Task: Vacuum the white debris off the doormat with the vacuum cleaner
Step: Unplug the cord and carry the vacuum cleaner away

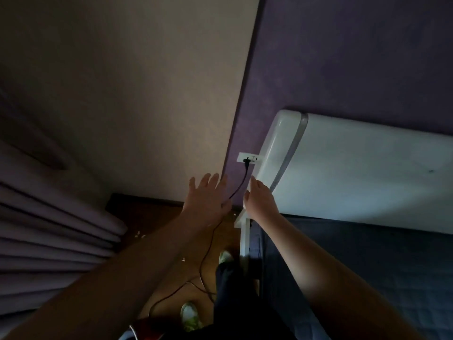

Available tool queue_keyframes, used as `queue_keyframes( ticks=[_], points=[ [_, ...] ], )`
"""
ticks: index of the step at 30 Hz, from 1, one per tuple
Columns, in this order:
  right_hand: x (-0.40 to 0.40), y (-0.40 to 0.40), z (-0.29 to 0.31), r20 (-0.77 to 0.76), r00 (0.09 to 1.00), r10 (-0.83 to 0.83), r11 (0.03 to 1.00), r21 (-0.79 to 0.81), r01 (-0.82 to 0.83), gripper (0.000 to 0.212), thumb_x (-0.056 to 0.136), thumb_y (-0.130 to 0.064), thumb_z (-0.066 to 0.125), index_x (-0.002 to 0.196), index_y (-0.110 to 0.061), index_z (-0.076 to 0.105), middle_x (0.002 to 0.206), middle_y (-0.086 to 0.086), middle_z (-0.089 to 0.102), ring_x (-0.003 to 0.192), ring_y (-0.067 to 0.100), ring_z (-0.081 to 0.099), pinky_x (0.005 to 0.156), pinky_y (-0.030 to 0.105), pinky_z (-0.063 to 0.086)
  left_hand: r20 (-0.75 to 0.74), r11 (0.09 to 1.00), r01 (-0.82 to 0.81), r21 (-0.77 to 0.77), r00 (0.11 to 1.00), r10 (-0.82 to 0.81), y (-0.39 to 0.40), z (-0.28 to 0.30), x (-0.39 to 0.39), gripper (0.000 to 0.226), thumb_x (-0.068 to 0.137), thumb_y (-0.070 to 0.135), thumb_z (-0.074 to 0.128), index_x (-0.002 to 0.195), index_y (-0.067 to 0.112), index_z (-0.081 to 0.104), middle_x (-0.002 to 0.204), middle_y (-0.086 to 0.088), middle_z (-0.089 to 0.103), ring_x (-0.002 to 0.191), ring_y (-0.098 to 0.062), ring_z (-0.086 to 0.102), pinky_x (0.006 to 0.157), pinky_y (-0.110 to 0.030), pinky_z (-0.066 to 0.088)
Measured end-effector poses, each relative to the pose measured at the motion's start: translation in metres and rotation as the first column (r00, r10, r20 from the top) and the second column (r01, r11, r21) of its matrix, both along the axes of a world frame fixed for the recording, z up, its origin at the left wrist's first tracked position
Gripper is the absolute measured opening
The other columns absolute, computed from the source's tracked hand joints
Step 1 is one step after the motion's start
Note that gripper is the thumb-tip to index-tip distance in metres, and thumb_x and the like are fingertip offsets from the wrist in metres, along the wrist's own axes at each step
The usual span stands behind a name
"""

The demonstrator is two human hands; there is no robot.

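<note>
Reaching toward the socket (250,158) on the purple wall (355,57), both hands up near it. Left hand (207,200): fingers spread and straight, holds nothing, lies in front of the cord (239,186). Right hand (259,201): fingers extended toward the socket, nothing seen in it; thumb side partly hidden, so a pinch can't be ruled out, but it looks relaxed and empty.

Progress, est.: setup stage only. Plug (246,163) sits in the socket, cord runs down to the floor (196,244) and loops between the shoes. So power looks connected; vacuuming itself not begun as far as I can see. Vacuum: not identifiable; a dark red shape (147,326) at bottom edge where the cord ends may be it, can't confirm. Doormat: not in view. White debris (139,234): bits lie on bare wood floor near the curtain (49,217), well apart from both hands.

Left to do, judged: pick up vacuum, go to mat, run over debris.

Counts:
- hands 2
- shoes 2 (190,315)
- socket plate 1, plug 1, cord 1
- debris bits approx. 4–5 visible, small, count uncertain
- white headboard (367,173) 1, bed (367,266) 1
- curtain 1
</note>
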State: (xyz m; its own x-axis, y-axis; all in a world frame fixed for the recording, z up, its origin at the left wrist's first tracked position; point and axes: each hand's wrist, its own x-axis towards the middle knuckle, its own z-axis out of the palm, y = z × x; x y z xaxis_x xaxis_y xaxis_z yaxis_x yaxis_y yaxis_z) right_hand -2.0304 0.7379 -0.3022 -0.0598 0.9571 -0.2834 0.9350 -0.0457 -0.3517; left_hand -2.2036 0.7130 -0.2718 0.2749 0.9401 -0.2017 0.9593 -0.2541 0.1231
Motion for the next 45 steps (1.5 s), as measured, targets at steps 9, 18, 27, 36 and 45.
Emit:
queue_keyframes(
  ticks=[9,18,27,36,45],
  points=[
    [-0.010,0.109,-0.063,-0.246,0.911,-0.331,0.916,-0.316,0.248,0.056,0.103,-0.016,0.040,0.153,-0.003,0.020,0.143,0.020,0.044,0.105,0.030,0.061,0.068,0.034,0.045,-0.060,0.995,-0.057,-0.081,0.997,0.053,0.067,-0.030,0.018,0.076,0.092,0.061,0.007,0.158,0.023,0.007,0.163,-0.006,0.018,0.150,-0.026,0.015,0.118,-0.055,0.013],
    [-0.009,0.181,-0.117,-0.211,0.849,-0.484,0.792,-0.518,0.323,0.050,0.103,-0.015,0.030,0.149,0.005,0.028,0.152,0.024,0.034,0.139,0.039,0.035,0.106,0.042,0.036,-0.082,0.977,-0.128,-0.170,0.990,0.115,0.100,-0.048,0.017,0.083,0.084,0.063,0.000,0.158,0.025,0.007,0.164,-0.005,0.015,0.151,-0.026,0.013,0.119,-0.055,0.011],
    [-0.004,0.200,-0.165,0.261,0.964,0.056,0.897,-0.436,0.066,0.042,0.102,-0.021,0.041,0.142,-0.010,0.046,0.143,0.009,0.046,0.135,0.028,0.040,0.109,0.036,0.034,-0.028,0.957,-0.197,-0.214,0.980,0.196,0.084,-0.052,-0.002,0.094,0.076,0.067,-0.010,0.157,0.024,0.006,0.164,-0.004,0.014,0.151,-0.025,0.010,0.119,-0.054,0.011],
    [-0.009,0.184,-0.141,0.198,0.980,0.001,0.935,-0.348,0.070,0.044,0.101,-0.022,0.046,0.143,-0.010,0.044,0.150,0.013,0.040,0.138,0.031,0.036,0.110,0.039,0.030,-0.053,0.956,-0.219,-0.196,0.976,0.213,0.061,-0.058,-0.010,0.071,0.096,0.057,0.015,0.157,0.023,0.003,0.163,-0.003,0.015,0.151,-0.022,0.010,0.120,-0.054,0.013],
    [-0.045,0.094,-0.157,-0.178,0.900,-0.397,0.823,-0.503,0.264,0.052,0.102,-0.020,0.047,0.150,-0.008,0.031,0.157,0.019,0.029,0.138,0.035,0.037,0.100,0.038,0.042,-0.081,0.956,-0.234,-0.177,0.972,0.223,0.036,-0.064,-0.019,0.067,0.101,0.052,0.028,0.157,0.022,0.008,0.162,-0.002,0.020,0.150,-0.022,0.015,0.118,-0.050,0.016]
  ],
)
